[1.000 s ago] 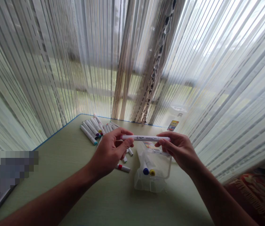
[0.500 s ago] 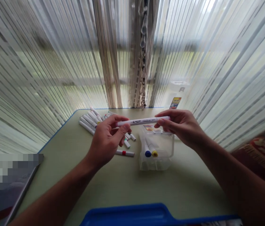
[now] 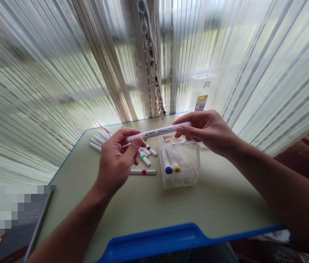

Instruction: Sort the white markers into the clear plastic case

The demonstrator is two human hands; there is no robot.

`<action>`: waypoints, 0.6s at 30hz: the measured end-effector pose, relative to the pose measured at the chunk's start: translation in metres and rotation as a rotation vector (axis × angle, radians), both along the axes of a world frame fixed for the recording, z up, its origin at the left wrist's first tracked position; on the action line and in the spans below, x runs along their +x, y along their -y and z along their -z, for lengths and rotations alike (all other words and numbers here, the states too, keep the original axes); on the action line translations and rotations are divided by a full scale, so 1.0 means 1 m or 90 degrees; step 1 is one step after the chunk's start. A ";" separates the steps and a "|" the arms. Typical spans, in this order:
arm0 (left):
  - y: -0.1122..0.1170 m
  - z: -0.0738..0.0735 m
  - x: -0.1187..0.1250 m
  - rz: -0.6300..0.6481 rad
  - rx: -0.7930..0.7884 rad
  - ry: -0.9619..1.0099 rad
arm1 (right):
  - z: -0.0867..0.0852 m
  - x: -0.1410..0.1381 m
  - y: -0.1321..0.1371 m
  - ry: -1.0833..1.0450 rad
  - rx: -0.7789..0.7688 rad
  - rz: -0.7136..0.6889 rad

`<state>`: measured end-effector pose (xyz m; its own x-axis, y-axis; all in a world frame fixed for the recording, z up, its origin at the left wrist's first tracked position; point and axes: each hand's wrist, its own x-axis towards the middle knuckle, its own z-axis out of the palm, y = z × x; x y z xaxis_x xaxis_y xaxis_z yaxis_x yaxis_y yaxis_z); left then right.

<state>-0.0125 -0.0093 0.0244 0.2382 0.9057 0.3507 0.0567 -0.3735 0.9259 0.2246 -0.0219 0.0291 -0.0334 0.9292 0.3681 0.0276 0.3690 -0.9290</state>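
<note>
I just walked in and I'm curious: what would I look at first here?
First, the long white marker pen, held above the pale green table, the left hand pinching one end and the right hand the other. Below it stands a clear plastic box holding a blue-capped marker and a yellow-capped marker.

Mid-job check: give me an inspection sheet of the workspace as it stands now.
Surface: pale green table, blue edging.
Job's things: white marker, held above the table; clear box with two capped markers inside.
Clutter: loose markers at the far left; red-banded marker lying alone.
Grippers: left hand and right hand each pinch one end of the white marker.
Cables: nothing seen.
Surroundings: striped curtains behind; blue tray at near edge.
</note>
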 end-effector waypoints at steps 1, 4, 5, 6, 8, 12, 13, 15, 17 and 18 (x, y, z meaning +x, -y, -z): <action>0.000 0.000 0.000 -0.001 0.002 0.002 | 0.001 0.000 0.000 0.001 0.003 -0.001; -0.001 0.001 0.000 0.000 0.002 0.018 | 0.003 0.000 -0.001 0.010 0.012 -0.003; -0.001 0.002 -0.001 0.002 0.002 0.021 | 0.004 0.000 -0.001 0.014 0.011 -0.001; -0.001 0.002 -0.001 0.005 0.002 0.023 | 0.004 -0.001 -0.001 0.017 0.009 0.001; -0.002 0.003 -0.001 0.008 -0.002 0.023 | 0.004 -0.001 0.000 0.017 0.005 0.003; -0.003 0.004 -0.001 0.010 0.001 0.023 | 0.004 -0.003 0.001 0.013 0.010 0.011; -0.003 0.004 -0.002 0.012 0.004 0.025 | 0.004 -0.003 0.001 0.015 0.012 0.015; -0.003 0.005 -0.002 0.017 0.006 0.028 | 0.004 -0.004 0.001 0.017 0.017 0.019; -0.003 0.005 -0.002 0.020 0.005 0.028 | 0.004 -0.003 0.001 0.015 0.021 0.015; -0.003 0.006 -0.002 0.021 0.005 0.029 | 0.004 -0.003 0.000 0.013 0.021 0.011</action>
